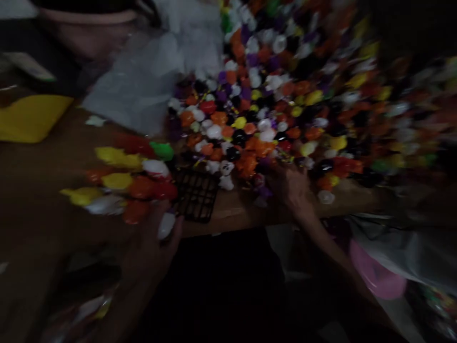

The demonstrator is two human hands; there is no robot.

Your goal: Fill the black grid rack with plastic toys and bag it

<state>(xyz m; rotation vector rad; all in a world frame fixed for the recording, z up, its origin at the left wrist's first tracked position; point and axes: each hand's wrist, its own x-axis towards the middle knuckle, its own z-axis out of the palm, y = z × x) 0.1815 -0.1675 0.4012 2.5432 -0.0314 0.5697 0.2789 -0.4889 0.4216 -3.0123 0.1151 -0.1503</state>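
My left hand (152, 240) curls around a small white plastic piece (166, 225), which shows between thumb and fingers. Beside it lies a cluster of yellow, orange, red, white and green small figures (117, 181), set close together. Just right of this hand sits a black plastic grid tray (196, 195) with open square cells. My right hand (293, 186) reaches to the front edge of a large heap of small coloured figures (250, 128); its fingertips are blurred and hidden among the pieces. A purple and red figure (262, 186) lies just left of it.
A clear plastic bag (132, 81) lies behind the cluster, near a pinkish tub (93, 31). A yellow sheet-like thing (32, 116) is at the left. The wooden table edge (232, 212) runs in front of me. Below right is a pink basin (378, 274).
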